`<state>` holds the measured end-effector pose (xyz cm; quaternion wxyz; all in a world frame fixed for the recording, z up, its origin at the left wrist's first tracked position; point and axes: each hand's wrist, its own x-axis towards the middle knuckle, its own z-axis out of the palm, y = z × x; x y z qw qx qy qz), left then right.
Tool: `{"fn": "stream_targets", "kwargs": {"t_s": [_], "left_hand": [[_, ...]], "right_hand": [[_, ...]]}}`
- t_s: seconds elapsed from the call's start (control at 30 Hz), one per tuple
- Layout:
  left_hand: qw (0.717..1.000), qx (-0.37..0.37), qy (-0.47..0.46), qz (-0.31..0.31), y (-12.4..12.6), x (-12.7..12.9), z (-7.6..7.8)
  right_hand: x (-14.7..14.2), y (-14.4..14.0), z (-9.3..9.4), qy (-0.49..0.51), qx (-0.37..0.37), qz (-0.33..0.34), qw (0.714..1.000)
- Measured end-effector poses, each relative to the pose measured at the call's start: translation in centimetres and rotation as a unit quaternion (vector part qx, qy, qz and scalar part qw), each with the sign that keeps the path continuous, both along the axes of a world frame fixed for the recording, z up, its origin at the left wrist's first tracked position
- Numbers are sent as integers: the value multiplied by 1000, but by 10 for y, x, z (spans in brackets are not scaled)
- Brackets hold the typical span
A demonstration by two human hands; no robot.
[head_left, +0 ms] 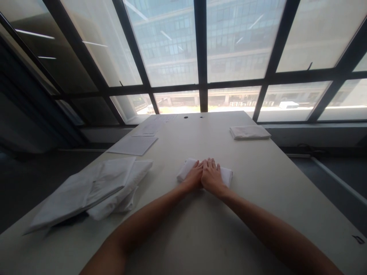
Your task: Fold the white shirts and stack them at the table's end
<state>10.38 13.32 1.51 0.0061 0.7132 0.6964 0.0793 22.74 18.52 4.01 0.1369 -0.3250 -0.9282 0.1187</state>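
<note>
A folded white cloth (227, 176) lies on the white table (183, 236) in front of me. My left hand (195, 175) rests on its middle, fingers stretched forward. Right beside it, my right hand (211, 173) lies on the same cloth with its fingers extended. The two hands touch along their inner edges and cover the cloth's centre; its two ends stick out left and right. Neither hand is wrapped round anything.
To the left lies a loose pile of white fabric (86, 187) with something dark under it. Behind it are paper sheets (133, 146). A flat folded white cloth stack (250, 132) sits near the right edge. Large windows (172, 46) stand beyond the table's far end.
</note>
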Motion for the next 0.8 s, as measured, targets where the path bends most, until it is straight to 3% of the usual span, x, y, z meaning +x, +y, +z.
{"fn": "stream_targets", "kwargs": {"t_s": [0.17, 0.27, 0.47, 0.6, 0.7, 0.8], "left_hand": [[1000, -3, 2, 30, -3, -4, -10], [999, -8, 0, 42, -6, -24, -8], [986, -44, -84, 139, -24, -70, -7], [950, 60, -216, 216, -36, -88, -9], [911, 128, -333, 208, -48, -94, -6], [906, 99, -387, 144, -65, -97, 5]], "right_hand": [[12, 5, -26, -5, -9, -14, 1000], [24, 14, -28, -21, -14, -15, 1000], [32, 14, -29, -39, -18, -20, 999], [33, 18, -34, -45, -12, -9, 999], [38, 40, -32, -59, -5, 66, 996], [46, 81, -21, -69, 3, 215, 974]]}}
